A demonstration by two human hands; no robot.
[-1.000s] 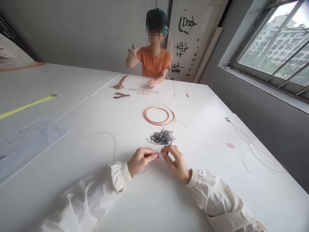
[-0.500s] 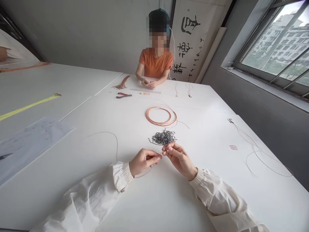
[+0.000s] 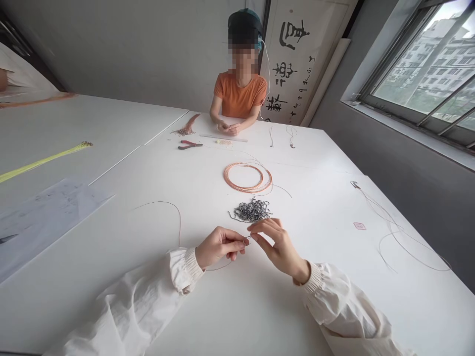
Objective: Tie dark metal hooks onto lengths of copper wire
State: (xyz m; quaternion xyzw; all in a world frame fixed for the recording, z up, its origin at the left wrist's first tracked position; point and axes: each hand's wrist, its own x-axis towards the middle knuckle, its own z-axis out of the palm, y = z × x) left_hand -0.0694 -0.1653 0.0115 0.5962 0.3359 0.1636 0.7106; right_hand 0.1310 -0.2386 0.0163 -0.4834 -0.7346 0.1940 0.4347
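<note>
Change: the right hand (image 3: 280, 243) is lifting away from the left hand (image 3: 218, 247), and its fingers are opening, unlike half a second ago, when they were closed up against the left fingertips.

Left hand: its thumb and forefinger are pinching narrowly on the wire (image 3: 222, 267), with the sleeve (image 3: 148, 282) gathered at the wrist.

Right hand: its thumb and forefinger are standing apart just beside the pinched end, and I cannot tell whether they are touching it.

Wire: its thin length is running from the left fingertips, under the hand, and out across the table (image 3: 297, 306) in a low curve.

Hooks: a loose heap of small metal hooks (image 3: 250, 211) is lying just beyond both hands, untouched.

Coil: a copper wire coil (image 3: 248, 191) is lying farther on, past the hooks.

Co-worker: a person in an orange T-shirt (image 3: 240, 91) is sitting across the table, with both hands (image 3: 228, 128) working close together near pliers (image 3: 189, 145) and a ruler (image 3: 222, 138).

Rest: a calligraphy scroll (image 3: 293, 64) is hanging behind the co-worker, and a window (image 3: 419, 64) is letting in daylight.
</note>
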